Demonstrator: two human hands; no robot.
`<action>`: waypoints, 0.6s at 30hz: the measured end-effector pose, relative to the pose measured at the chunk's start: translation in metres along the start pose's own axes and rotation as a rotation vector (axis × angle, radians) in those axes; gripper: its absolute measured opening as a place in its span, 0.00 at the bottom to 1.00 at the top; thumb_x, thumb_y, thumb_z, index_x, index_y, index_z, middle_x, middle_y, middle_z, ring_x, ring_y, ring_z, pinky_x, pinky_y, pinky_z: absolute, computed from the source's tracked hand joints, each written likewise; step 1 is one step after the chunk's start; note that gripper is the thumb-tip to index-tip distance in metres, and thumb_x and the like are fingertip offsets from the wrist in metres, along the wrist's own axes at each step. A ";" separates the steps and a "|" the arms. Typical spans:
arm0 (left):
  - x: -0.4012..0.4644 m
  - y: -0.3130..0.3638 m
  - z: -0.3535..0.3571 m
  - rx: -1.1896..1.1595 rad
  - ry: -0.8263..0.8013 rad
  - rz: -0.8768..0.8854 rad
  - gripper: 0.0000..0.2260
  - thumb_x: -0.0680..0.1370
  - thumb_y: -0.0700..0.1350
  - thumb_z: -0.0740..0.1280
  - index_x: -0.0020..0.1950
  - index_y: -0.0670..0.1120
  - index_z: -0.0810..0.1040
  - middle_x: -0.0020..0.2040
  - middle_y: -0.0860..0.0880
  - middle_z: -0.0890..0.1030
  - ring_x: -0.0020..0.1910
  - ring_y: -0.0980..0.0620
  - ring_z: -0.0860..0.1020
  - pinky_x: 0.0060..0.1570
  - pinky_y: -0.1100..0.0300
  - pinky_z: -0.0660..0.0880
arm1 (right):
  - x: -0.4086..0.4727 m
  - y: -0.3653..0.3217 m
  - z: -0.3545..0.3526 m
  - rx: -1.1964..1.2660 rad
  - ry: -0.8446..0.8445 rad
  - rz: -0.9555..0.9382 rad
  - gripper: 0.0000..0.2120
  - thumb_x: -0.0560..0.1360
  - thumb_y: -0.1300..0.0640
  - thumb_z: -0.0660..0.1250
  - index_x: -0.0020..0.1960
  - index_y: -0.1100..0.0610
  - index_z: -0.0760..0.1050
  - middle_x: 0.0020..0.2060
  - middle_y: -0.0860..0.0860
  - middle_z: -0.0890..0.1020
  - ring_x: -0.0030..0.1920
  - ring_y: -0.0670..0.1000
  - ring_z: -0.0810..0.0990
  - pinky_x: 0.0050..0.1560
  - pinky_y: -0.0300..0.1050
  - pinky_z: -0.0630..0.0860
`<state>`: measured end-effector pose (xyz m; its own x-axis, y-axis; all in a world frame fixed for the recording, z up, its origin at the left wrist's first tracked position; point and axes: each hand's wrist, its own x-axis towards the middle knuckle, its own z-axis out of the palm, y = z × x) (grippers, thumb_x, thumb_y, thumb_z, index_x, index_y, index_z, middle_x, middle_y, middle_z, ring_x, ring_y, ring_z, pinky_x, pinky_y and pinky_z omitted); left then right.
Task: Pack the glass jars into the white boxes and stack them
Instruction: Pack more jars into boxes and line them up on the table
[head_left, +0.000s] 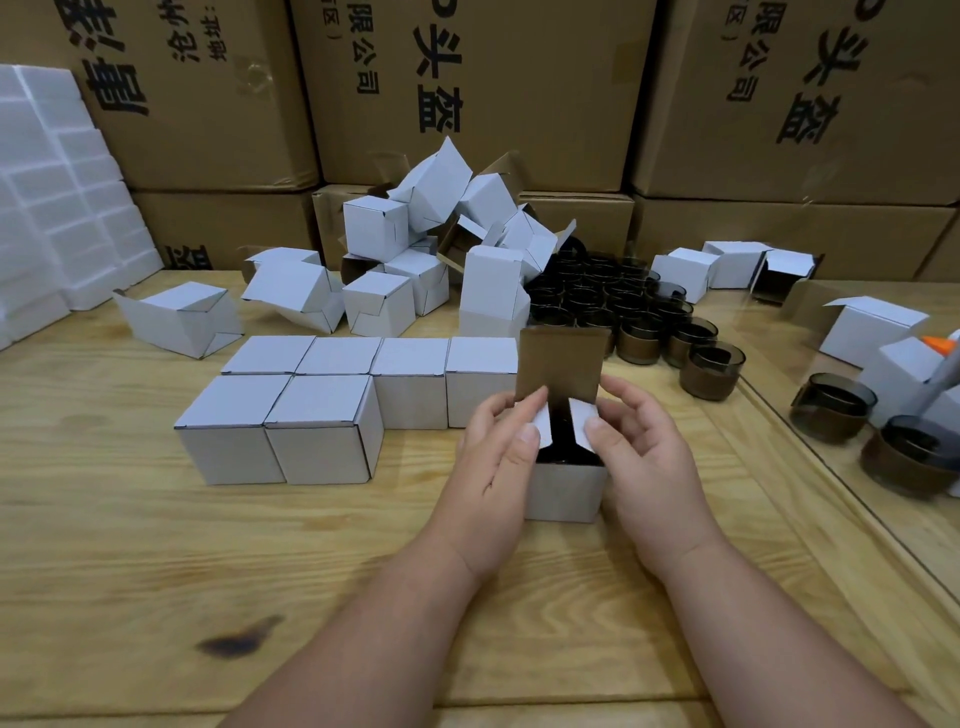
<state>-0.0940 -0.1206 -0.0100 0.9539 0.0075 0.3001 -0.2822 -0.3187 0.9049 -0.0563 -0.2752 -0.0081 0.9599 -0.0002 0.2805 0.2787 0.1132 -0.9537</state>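
Head view: white box (566, 491) near centre on bench (156, 545), top flap upright, dark jar inside. Left hand (498, 452) and right hand (641, 452) pinch its side flaps with curled fingers. Closed boxes (322, 410) left; glass jars (623, 306) far right.

Both hands, left (501, 441) and right (636, 441), fold side flaps on an open white cardboard box (566, 493) standing on the pale wooden bench (156, 545).

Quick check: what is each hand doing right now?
Left hand: pinches the left side flap of the open white cardboard box.
Right hand: pinches the right side flap of it.
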 end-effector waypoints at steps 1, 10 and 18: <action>0.001 0.000 0.000 0.003 0.012 0.011 0.18 0.81 0.59 0.54 0.70 0.67 0.69 0.74 0.58 0.64 0.76 0.62 0.61 0.77 0.59 0.58 | 0.000 0.001 0.000 -0.009 0.000 -0.008 0.20 0.80 0.67 0.66 0.68 0.50 0.74 0.54 0.48 0.85 0.56 0.48 0.84 0.52 0.38 0.79; 0.000 0.000 0.000 -0.037 0.114 0.076 0.11 0.79 0.52 0.64 0.58 0.67 0.74 0.61 0.65 0.75 0.54 0.61 0.78 0.50 0.70 0.73 | -0.003 -0.003 0.002 -0.012 -0.036 -0.097 0.14 0.77 0.53 0.67 0.62 0.47 0.75 0.48 0.39 0.85 0.50 0.37 0.82 0.49 0.31 0.76; 0.001 0.002 0.001 -0.122 0.112 0.030 0.23 0.79 0.56 0.66 0.65 0.77 0.61 0.69 0.64 0.75 0.70 0.65 0.73 0.61 0.62 0.75 | -0.005 -0.009 0.002 0.041 -0.017 -0.100 0.23 0.73 0.36 0.64 0.55 0.55 0.76 0.52 0.49 0.84 0.53 0.48 0.82 0.52 0.46 0.79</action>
<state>-0.0935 -0.1223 -0.0085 0.9294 0.1074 0.3530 -0.3272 -0.2026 0.9230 -0.0638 -0.2739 -0.0011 0.9266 0.0033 0.3760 0.3711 0.1538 -0.9158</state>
